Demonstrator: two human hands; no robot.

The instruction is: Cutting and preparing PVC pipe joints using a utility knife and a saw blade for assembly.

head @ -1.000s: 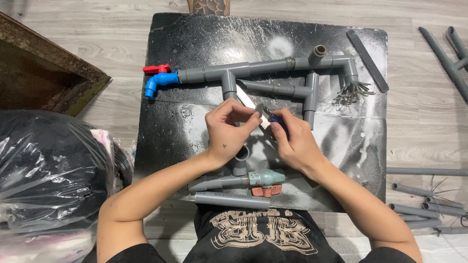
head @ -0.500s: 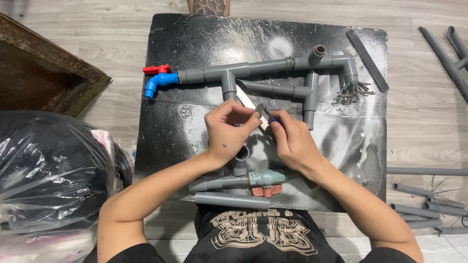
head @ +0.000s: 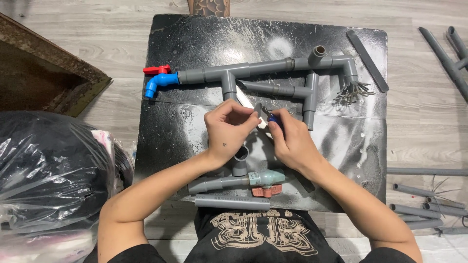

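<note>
While both hands meet over the middle of the black board, the left hand has its fingers curled together, pinching the near end of a pale flat strip that looks like a blade or a strip of tape, though which one cannot be told; the right hand is closed round a small blue-handled tool whose tip touches the same strip. The strip's long axis runs diagonally, up and to the left from the fingertips toward the downward stub of the grey pipe assembly, so it lies just beyond both hands, with the left hand nearer to its free length. Under the wrists stands a short grey pipe fitting, and nearer the body lie a pipe with a pale green valve and a loose grey pipe length. At the left end of the assembly sits a blue tap with a red handle. The board is scuffed with white marks and rests on a pale wood-look floor; more grey pipes lie to the right, and a black plastic bag bulges at the left
</note>
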